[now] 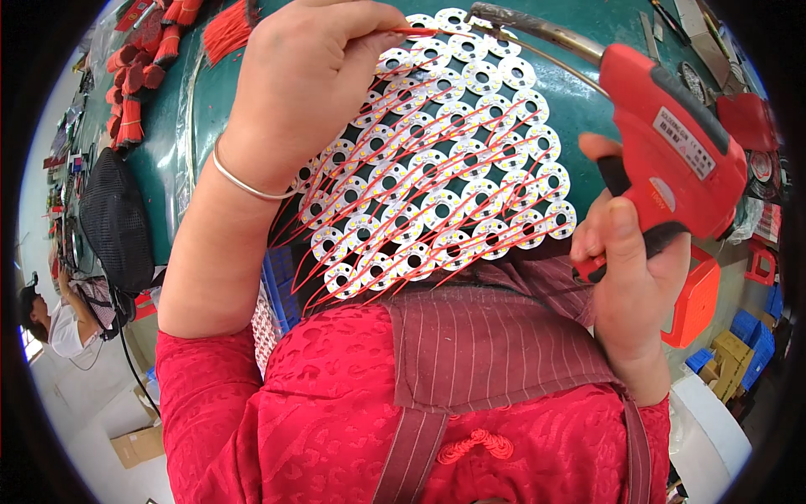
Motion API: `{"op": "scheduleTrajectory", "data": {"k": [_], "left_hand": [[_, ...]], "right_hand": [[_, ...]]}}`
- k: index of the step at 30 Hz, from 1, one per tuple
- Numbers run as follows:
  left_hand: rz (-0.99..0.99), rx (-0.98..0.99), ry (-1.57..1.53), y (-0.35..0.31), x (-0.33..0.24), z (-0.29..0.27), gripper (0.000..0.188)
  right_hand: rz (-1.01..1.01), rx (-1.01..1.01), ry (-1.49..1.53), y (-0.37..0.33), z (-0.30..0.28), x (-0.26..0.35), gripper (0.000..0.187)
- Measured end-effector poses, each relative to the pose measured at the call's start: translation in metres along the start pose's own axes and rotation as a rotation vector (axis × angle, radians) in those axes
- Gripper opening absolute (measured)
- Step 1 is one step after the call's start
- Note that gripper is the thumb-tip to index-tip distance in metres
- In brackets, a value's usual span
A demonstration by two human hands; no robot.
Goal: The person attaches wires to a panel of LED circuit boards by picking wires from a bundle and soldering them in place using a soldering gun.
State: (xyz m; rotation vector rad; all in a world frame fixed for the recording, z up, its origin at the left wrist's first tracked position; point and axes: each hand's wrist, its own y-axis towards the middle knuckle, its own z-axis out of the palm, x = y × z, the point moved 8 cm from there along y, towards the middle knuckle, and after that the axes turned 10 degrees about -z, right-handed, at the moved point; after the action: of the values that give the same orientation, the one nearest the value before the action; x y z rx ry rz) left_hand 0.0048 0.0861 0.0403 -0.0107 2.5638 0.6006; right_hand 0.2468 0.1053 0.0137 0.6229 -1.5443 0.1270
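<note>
A sheet of round white LED boards (409,128) lies in front of me, many with a red wire slanting off toward my body. Over its far left part, my left hand (306,80) pinches a thin red wire (424,31) between thumb and fingers. The wire's end reaches toward the far row of boards. My right hand (625,260) is wrapped round the handle of a red and black soldering gun (676,139). Its metal barrel and thin feed tube (550,57) point left, with the tip close to the wire's end. Whether tip and wire touch, I cannot tell.
Bundles of red wire (130,122) lie at the far left of the green table (579,92), with another bunch (227,32) nearer. A black mesh chair back (116,218) stands left. Red stools (695,298) and blue bins (751,344) are at right. Another person (63,323) sits far left.
</note>
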Motion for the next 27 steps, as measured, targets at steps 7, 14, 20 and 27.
{"op": "scheduleTrajectory", "data": {"k": [7,14,20,27], "left_hand": [[-0.07,0.083,-0.261,-0.003,-0.018,-0.007,0.014],[-0.422,0.455,-0.637,-0.02,-0.035,0.023,0.013],[-0.529,0.579,-0.743,-0.03,-0.042,0.04,0.015],[-0.516,0.684,-0.664,-0.041,-0.047,0.052,0.013]], "right_hand": [[0.081,-0.135,0.362,0.014,-0.014,-0.002,0.038],[0.158,-0.099,0.304,0.02,-0.003,0.001,0.056],[0.133,-0.094,0.309,0.014,0.007,0.001,0.052],[0.101,-0.134,0.152,0.006,0.005,0.001,0.029]]}}
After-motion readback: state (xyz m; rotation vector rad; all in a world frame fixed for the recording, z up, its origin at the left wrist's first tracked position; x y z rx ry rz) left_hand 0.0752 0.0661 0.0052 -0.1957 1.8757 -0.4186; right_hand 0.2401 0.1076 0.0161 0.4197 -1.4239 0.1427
